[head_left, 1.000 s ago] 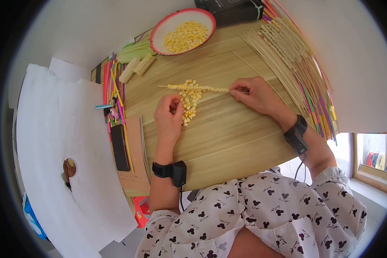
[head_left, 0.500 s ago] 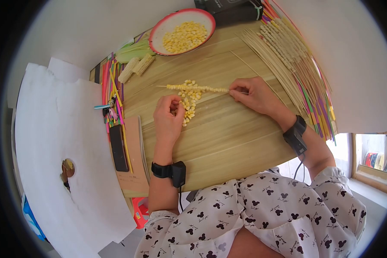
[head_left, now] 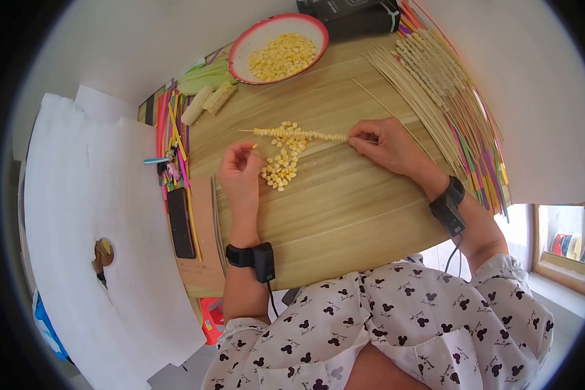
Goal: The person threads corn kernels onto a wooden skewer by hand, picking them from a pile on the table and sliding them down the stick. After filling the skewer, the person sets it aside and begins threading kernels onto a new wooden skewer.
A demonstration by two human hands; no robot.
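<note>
My right hand (head_left: 383, 144) pinches the blunt end of a thin wooden skewer (head_left: 246, 130), which lies level above the table and points left. Corn kernels (head_left: 318, 135) are threaded along most of its length. Between the thumb and forefinger of my left hand (head_left: 240, 169) is a single yellow corn kernel (head_left: 255, 146), just below and near the skewer's bare tip. Loose kernels (head_left: 281, 170) lie in a small pile on the wooden table (head_left: 344, 208), under the skewer and to the right of my left hand.
A red-rimmed bowl (head_left: 231, 65) of kernels stands at the back, beside stripped cobs (head_left: 209, 103) and a husk (head_left: 205, 79). Bare skewers (head_left: 413, 97) and filled skewers (head_left: 435, 65) lie at right. A phone (head_left: 181, 224), notebook (head_left: 208, 240) and coloured strips (head_left: 175, 123) line the left edge.
My left hand has moved left and slightly up, away from the loose pile, with a kernel now showing at its fingertips. My right hand and the skewer stay almost in place.
</note>
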